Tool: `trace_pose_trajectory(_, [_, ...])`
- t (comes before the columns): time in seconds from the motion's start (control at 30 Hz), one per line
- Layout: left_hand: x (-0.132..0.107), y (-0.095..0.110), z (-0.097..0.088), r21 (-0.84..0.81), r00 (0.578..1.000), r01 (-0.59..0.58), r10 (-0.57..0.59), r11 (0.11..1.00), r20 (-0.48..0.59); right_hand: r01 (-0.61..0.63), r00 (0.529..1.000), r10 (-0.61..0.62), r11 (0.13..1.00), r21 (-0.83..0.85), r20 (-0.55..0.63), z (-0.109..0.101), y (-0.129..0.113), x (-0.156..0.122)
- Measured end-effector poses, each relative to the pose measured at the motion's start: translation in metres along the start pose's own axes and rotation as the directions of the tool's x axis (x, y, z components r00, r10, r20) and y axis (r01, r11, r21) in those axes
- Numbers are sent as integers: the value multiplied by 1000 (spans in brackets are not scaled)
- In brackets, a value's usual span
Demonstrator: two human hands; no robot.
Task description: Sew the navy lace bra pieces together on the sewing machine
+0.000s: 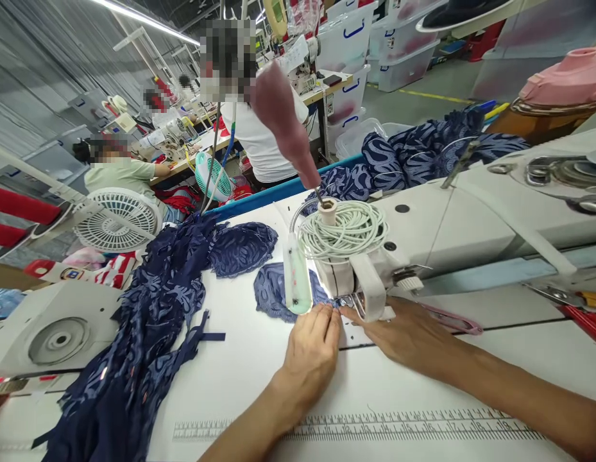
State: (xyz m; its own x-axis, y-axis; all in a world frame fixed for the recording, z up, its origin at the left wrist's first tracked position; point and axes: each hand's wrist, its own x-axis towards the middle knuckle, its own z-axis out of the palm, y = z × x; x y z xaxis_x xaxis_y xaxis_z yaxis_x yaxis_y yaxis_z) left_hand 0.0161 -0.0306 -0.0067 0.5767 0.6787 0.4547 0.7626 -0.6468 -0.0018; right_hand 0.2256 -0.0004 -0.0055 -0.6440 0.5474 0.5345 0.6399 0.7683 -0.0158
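Observation:
A navy lace bra cup [271, 292] lies under the head of a white sewing machine [408, 237], partly hidden by the lit lamp strip [298, 276]. My left hand [311, 350] has its fingers pressed together on the cup's near edge, just left of the presser foot. From the right, my right hand [406, 333] reaches in at the needle area, its index fingertip at the same edge. The machine's guard covers part of its fingers. A second navy lace cup [244, 247] rests farther back on the table.
Navy lace pieces [153, 321] heap along the left side, with more bundles [394, 160] behind the machine. Pale green cord [346, 228] lies coiled on the machine head. Pink tweezers [454, 321] and red-handled scissors [584, 324] lie at right. A ruler scale [355, 427] runs along the front.

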Motion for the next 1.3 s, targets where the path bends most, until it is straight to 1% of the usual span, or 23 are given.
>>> trace_pose_trajectory(0.1, [-3, 5, 1, -32, 999, 40, -41, 999, -32, -20, 1000, 20, 1000, 12, 20, 2, 1, -2])
trace_pose_trajectory(0.2, [-5, 2, 1, -80, 997, 51, -55, 996, -52, -37, 999, 37, 999, -17, 35, 9, 1, -9])
trace_pose_trajectory(0.33, [-5, -1, 0, -80, 995, 54, -60, 995, -76, -28, 997, 31, 999, -42, 75, 15, -1, -17])
trace_pose_trajectory(0.5, [-4, 0, 0, -49, 995, 58, -61, 997, -73, -37, 994, 39, 999, -22, 100, 17, -1, -19])
trace_pose_trajectory(0.6, [-4, -1, 0, -13, 994, 40, -41, 999, -96, -85, 994, 83, 996, 32, 73, 15, 1, -18])
trace_pose_trajectory(0.7, [-3, -3, -1, -11, 995, 42, -43, 999, -87, -119, 993, 117, 988, 101, 27, 13, 3, -16])
trace_pose_trajectory(0.77, [-2, -4, -1, -13, 996, 39, -40, 999, -80, -95, 995, 93, 992, 78, 25, 12, 3, -15])
trace_pose_trajectory(0.83, [-3, -4, -2, -17, 996, 35, -36, 999, -83, -56, 997, 55, 998, 15, 50, 12, 2, -15])
trace_pose_trajectory(0.93, [-5, -5, -2, -55, 996, 56, -60, 997, -72, -60, 993, 62, 998, -27, 102, 13, 1, -14])
trace_pose_trajectory(1.0, [-6, -5, -2, -80, 996, 65, -70, 995, -63, -91, 987, 91, 996, -7, 133, 13, 0, -15])
trace_pose_trajectory(1.17, [-6, -6, -2, -92, 996, 55, -62, 994, -71, -135, 981, 126, 989, 52, 150, 13, 2, -16])
trace_pose_trajectory(1.3, [-5, -6, -1, -103, 997, 57, -62, 993, -45, -207, 973, 184, 963, 172, 140, 11, 3, -16])
